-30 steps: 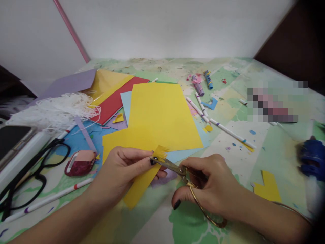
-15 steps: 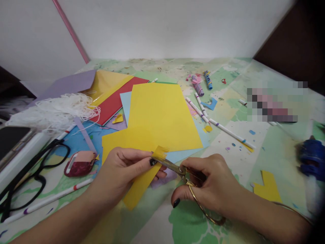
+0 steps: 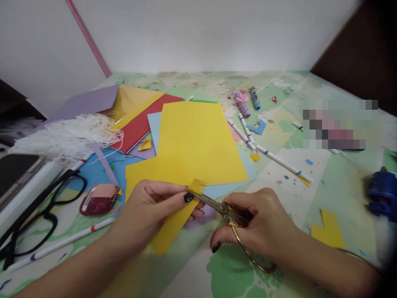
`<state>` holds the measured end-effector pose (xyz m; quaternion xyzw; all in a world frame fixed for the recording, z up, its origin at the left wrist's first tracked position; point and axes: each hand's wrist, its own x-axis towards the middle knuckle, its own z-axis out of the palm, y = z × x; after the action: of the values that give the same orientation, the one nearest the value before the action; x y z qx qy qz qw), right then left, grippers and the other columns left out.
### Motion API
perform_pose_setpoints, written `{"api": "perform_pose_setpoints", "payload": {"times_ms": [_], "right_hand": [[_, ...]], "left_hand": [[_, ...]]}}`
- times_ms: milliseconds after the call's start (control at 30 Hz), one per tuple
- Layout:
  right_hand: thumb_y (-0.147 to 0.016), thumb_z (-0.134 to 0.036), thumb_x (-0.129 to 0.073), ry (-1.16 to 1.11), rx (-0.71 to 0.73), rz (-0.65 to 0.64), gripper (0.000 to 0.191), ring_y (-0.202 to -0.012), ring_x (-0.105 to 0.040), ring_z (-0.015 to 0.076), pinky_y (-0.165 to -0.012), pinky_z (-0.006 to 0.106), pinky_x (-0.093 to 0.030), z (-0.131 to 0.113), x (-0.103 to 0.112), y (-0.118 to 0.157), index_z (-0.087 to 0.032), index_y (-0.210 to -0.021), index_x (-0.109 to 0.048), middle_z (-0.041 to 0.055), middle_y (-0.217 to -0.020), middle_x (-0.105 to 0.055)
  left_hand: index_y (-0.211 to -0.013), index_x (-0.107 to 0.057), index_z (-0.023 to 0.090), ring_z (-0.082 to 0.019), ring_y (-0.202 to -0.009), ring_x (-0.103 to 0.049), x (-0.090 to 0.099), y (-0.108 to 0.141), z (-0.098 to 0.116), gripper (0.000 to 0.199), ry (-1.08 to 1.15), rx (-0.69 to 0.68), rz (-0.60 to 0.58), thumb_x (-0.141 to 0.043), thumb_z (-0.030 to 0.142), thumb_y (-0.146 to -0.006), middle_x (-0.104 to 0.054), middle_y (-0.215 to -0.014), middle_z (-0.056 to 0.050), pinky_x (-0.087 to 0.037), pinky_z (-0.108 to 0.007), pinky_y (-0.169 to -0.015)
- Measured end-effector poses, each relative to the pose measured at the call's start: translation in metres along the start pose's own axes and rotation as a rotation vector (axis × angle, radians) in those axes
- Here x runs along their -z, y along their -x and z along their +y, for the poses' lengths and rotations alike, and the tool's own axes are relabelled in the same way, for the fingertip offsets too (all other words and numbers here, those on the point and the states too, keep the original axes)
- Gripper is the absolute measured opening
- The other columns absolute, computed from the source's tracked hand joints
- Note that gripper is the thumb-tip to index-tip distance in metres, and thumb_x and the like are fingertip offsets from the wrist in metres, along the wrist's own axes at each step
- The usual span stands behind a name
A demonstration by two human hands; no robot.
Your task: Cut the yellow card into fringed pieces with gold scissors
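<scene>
Between its thumb and fingers, my left hand (image 3: 161,203) pinches a yellow paper strip (image 3: 172,231). Thin fringe cuts show at the strip's upper end. My right hand (image 3: 260,223) is closed on gold-handled scissors (image 3: 225,209), thumb and fingers in the loops. The blades lie against the strip just below the fringe, beside my left thumb, and look nearly closed. Behind the hands a large yellow sheet (image 3: 198,140) lies over light blue paper (image 3: 153,128).
At left are white strings (image 3: 71,136), black glasses (image 3: 46,211), a phone (image 3: 18,174) and a pink-and-maroon case (image 3: 99,198). White sticks (image 3: 279,160) and small rolled papers (image 3: 254,98) lie behind at right. A yellow scrap (image 3: 330,229) and blue glue gun (image 3: 383,194) are far right.
The whole view has shifted very slightly. Both hands keep their hold on the strip and scissors, with almost no visible movement between them.
</scene>
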<state>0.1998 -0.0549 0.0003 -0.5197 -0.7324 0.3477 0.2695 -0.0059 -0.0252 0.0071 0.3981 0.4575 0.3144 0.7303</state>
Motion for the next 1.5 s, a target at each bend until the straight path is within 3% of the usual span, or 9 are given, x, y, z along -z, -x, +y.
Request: {"api": "perform_pose_setpoints", "payload": {"times_ms": [600,867,1000,1500], "right_hand": [[-0.055,-0.054,-0.077,0.041,0.039,0.030,0.051,-0.042,-0.021,0.0035,-0.038,0.016,-0.016,0.0001,-0.0007,-0.0008,-0.013,-0.048,-0.047,-0.0095,-0.042,-0.026],[-0.058,-0.054,-0.075,0.053,0.020,0.036,0.048,-0.042,-0.021,0.0041,-0.038,0.016,-0.018,-0.0005,-0.0003,0.0000,-0.013,-0.050,-0.051,-0.0092,-0.042,-0.027],[-0.057,-0.054,-0.075,0.051,0.011,0.044,0.047,-0.043,-0.021,0.0044,-0.037,0.016,-0.017,-0.0019,0.0000,-0.0002,-0.013,-0.050,-0.053,-0.0090,-0.042,-0.026],[-0.060,-0.048,-0.075,0.004,-0.078,-0.064,0.040,-0.045,-0.023,0.0057,-0.037,0.017,-0.018,-0.0025,0.0023,0.0009,-0.015,-0.055,-0.054,-0.0089,-0.046,-0.026]], "left_hand": [[-0.075,-0.075,0.017,-0.014,-0.062,-0.068,0.0008,0.0003,-0.0019,0.008,-0.003,-0.016,-0.006,-0.068,0.021,-0.074,-0.074,-0.067,-0.005,-0.051,-0.019,-0.059],[-0.077,-0.075,0.018,-0.016,-0.063,-0.069,-0.0024,0.0015,0.0000,0.008,0.096,-0.030,-0.025,-0.069,0.020,-0.072,-0.074,-0.067,-0.005,-0.053,-0.020,-0.061],[-0.077,-0.075,0.019,-0.016,-0.066,-0.069,-0.0052,0.0032,0.0037,0.007,0.090,0.014,-0.029,-0.070,0.019,-0.071,-0.075,-0.072,-0.005,-0.054,-0.021,-0.062],[-0.075,-0.074,0.018,-0.013,-0.063,-0.067,-0.0029,0.0010,0.0028,0.009,0.013,-0.026,0.000,-0.066,0.020,-0.076,-0.073,-0.066,-0.003,-0.050,-0.018,-0.059]]}}
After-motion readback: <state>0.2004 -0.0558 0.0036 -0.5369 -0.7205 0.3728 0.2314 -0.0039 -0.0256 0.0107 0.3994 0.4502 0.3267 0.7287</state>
